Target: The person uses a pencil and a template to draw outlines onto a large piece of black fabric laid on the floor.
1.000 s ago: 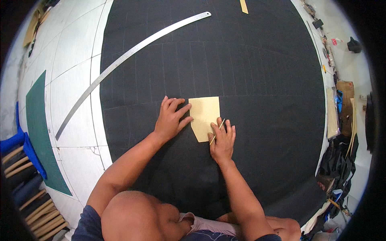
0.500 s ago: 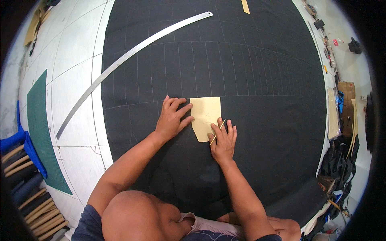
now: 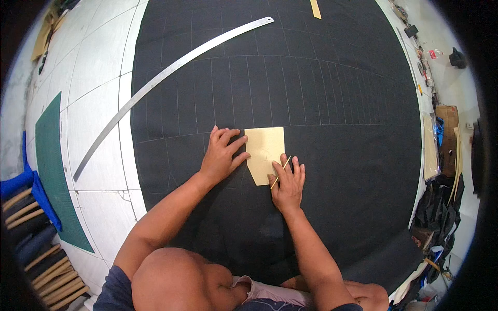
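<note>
A pale yellow card template (image 3: 264, 142) lies flat on a large black fabric sheet (image 3: 353, 176) marked with thin light lines. Its lower end narrows on the left side. My left hand (image 3: 224, 154) is open, palm down on the fabric, with fingertips at the template's left edge. Across the template's lower right part rests my right hand (image 3: 288, 186), fingers partly spread. It keeps a thin yellowish stick (image 3: 289, 160) slanted between its fingers; whether this is a marking pencil, I cannot make out.
Upper left, a long metal ruler (image 3: 171, 67) reaches from the fabric onto the white tiled surface (image 3: 96, 124). A green cutting mat (image 3: 54, 171) lies farther left, near rolled materials (image 3: 57, 280). A yellow strip (image 3: 316, 9) lies at the top. Black plastic (image 3: 436, 212) and cardboard (image 3: 447, 116) line the right.
The whole view has shifted very slightly. Both hands keep their places on the template, and the stick stays between my right fingers.
</note>
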A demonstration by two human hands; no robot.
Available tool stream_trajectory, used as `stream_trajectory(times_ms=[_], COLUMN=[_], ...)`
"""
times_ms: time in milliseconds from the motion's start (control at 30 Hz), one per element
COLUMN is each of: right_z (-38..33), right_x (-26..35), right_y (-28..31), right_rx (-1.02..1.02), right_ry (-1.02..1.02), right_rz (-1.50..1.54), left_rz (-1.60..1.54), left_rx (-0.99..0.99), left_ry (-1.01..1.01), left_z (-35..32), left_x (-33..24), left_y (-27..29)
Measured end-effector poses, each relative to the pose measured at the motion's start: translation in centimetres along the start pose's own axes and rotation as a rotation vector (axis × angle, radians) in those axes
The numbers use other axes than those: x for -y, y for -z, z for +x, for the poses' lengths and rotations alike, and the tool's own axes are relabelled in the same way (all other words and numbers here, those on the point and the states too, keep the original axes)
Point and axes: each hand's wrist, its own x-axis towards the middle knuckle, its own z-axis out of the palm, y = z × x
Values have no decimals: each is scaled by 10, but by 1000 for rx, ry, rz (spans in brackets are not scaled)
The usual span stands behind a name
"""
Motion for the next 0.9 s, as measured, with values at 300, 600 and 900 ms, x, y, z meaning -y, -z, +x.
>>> stream_trajectory(times_ms=[300,600,900], right_z=[0,0,1], right_x=[-1,0,4], right_y=[2,1,4], right_rx=[3,-1,20], right_ry=[0,-5,-15], right_rz=[-8,4,-11], left_rz=[-15,-18,-2], left_rx=[3,-9,-13], left_ry=[5,0,-8], left_z=[1,1,-1], left_x=[-2,-2,-1], left_y=[-1,-1,0])
